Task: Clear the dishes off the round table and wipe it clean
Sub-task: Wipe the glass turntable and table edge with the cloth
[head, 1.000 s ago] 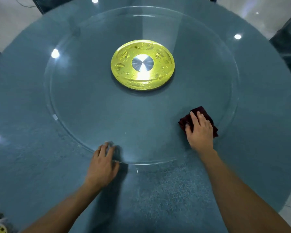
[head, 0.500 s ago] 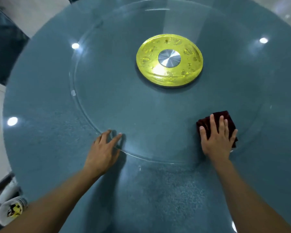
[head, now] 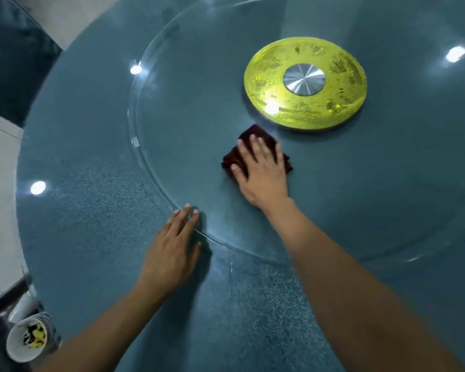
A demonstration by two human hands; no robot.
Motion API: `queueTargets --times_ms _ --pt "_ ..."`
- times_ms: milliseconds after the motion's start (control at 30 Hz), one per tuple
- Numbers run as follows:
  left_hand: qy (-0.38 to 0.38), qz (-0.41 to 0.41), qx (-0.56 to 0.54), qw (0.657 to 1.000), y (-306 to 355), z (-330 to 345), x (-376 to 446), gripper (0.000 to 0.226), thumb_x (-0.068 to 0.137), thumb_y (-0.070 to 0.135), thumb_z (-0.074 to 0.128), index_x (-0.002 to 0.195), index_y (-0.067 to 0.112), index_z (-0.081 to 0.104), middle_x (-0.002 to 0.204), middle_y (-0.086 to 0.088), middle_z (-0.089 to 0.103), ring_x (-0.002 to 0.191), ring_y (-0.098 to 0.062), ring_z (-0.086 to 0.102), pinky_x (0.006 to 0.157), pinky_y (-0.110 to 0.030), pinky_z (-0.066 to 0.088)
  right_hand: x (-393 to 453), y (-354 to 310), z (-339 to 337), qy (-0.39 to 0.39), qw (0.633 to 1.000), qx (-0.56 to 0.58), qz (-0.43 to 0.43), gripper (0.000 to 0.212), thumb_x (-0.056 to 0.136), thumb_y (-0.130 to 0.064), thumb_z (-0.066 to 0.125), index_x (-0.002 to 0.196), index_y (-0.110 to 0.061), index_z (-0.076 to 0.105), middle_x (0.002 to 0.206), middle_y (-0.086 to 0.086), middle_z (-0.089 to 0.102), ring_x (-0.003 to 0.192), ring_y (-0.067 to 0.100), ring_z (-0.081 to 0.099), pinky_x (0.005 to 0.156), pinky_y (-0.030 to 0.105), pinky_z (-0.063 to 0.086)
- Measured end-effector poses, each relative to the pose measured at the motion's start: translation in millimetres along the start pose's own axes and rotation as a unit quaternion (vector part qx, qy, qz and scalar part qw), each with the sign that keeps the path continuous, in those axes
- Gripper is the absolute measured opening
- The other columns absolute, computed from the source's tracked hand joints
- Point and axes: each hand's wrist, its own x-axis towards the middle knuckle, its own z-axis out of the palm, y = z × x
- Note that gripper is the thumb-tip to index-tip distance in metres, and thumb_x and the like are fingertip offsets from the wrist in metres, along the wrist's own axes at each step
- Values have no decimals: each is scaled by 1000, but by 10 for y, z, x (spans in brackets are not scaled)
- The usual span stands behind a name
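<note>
While the right hand (head: 262,173) pressed flat, fingers straight, on the dark red cloth (head: 255,151) atop the glass turntable (head: 188,108), the yellow hub (head: 305,83) lay just beyond the fingertips at about 1 o'clock. The left hand (head: 172,251) rested with straight fingers on the turntable's rim at 7 o'clock from the cloth, probably steadying it. No dishes showed on the round table (head: 91,210), so only wiping seemed left

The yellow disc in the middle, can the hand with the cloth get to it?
Probably yes. The right hand presses the dark red cloth on the glass turntable just short of the yellow disc, with nothing between them.
</note>
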Motion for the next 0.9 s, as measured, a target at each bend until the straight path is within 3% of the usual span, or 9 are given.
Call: queueTargets --times_ms 100,167,233,400,500,633,733,833,900 --pt "4 -26 -10 1000 43 30 -18 66 99 23 58 158 9 31 165 -14 25 150 -37 28 118 -44 27 -360 -534 107 -25 995 4 -96 63 100 -57 30 158 -32 25 166 3 21 154 18 14 124 51 1" --pt "-11 -48 -18 999 72 38 6 69 100 23 54 161 11 22 168 -11 15 154 -32 18 122 -41 19 -544 -532 97 -33 991 5 -126 62 101 -55 32 157 -32 26 165 2 23 153 17 16 124 51 3" --pt "-10 -61 -25 998 78 50 26 65 101 28 44 160 10 24 168 -12 17 154 -33 18 124 -48 25 -562 -249 46 -22 990 5 -136 61 100 -55 34 156 -33 30 164 2 26 152 18 21 124 52 7" --pt "13 -60 -22 998 87 129 0 71 97 44 23 158 8 29 166 -13 22 154 -33 21 122 -47 27 -21 1048 -179 12 995 -41 88 66 99 -58 23 159 -31 23 166 8 20 153 23 18 123 56 4" --pt "30 -62 -24 997 124 167 -5 67 101 42 24 158 8 28 166 -13 21 154 -32 19 123 -46 24 158 1142 -256 14 989 -23 148 67 99 -59 21 159 -28 21 166 9 18 153 24 15 122 58 3" --pt "36 -66 -43 996 113 163 24 65 102 38 24 157 4 31 165 -16 25 153 -34 21 123 -46 24 -441 183 -53 34 999 -28 2 64 100 -52 34 157 -24 29 164 11 26 152 26 23 122 58 11" --pt "33 -66 -51 996 58 163 66 66 100 36 22 156 3 31 165 -18 24 153 -36 21 123 -48 24 -1064 -332 -1 -26 992 -4 -121 63 102 -52 36 159 -28 24 166 6 21 154 20 15 123 55 9" --pt "46 -65 -54 995 0 174 94 64 100 34 26 157 4 31 165 -16 24 153 -35 21 122 -43 21 -989 -129 -64 -52 980 -1 -190 62 102 -55 35 159 -34 22 166 0 19 154 15 13 124 51 5" --pt "61 -57 -53 995 -40 197 94 62 100 30 31 155 4 33 164 -16 27 152 -36 25 121 -43 24 -619 232 -85 -25 990 -15 -134 62 100 -57 36 157 -35 26 165 -1 24 152 16 20 124 50 8"
